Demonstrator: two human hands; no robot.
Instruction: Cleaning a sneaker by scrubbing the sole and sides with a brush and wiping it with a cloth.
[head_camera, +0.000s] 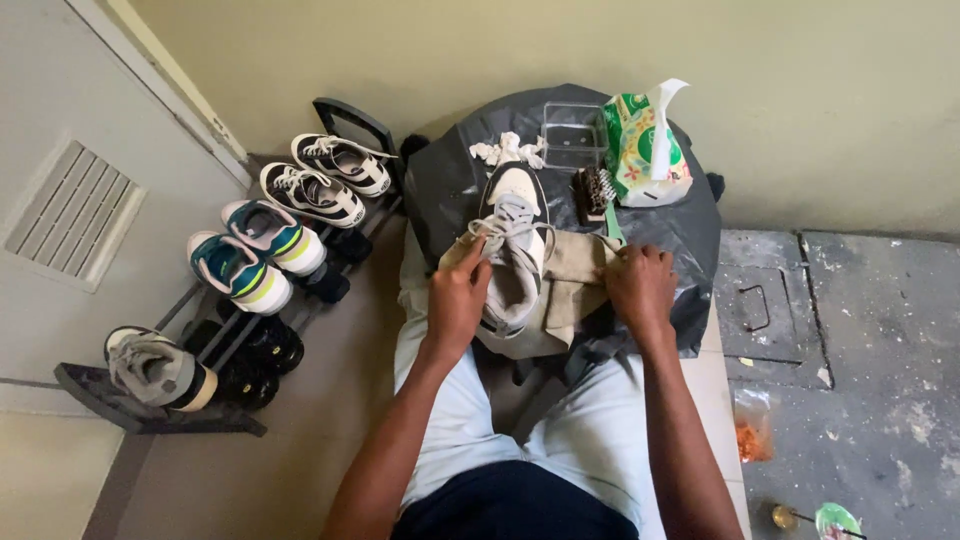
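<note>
A grey and white sneaker (514, 235) with grey laces lies toe-away on a beige cloth (575, 275), on a small table wrapped in black plastic (690, 240). My left hand (458, 300) grips the sneaker's left side near the heel, holding cloth there too. My right hand (640, 283) presses on the beige cloth just right of the shoe, fingers curled over its edge.
Behind the shoe lie white crumpled laces (508, 151), a clear plastic box (572, 135), a brush (597, 190) and a green tissue pack (645, 145). A black shoe rack (160, 415) with several sneakers stands at the left by a door. Rough concrete floor lies at the right.
</note>
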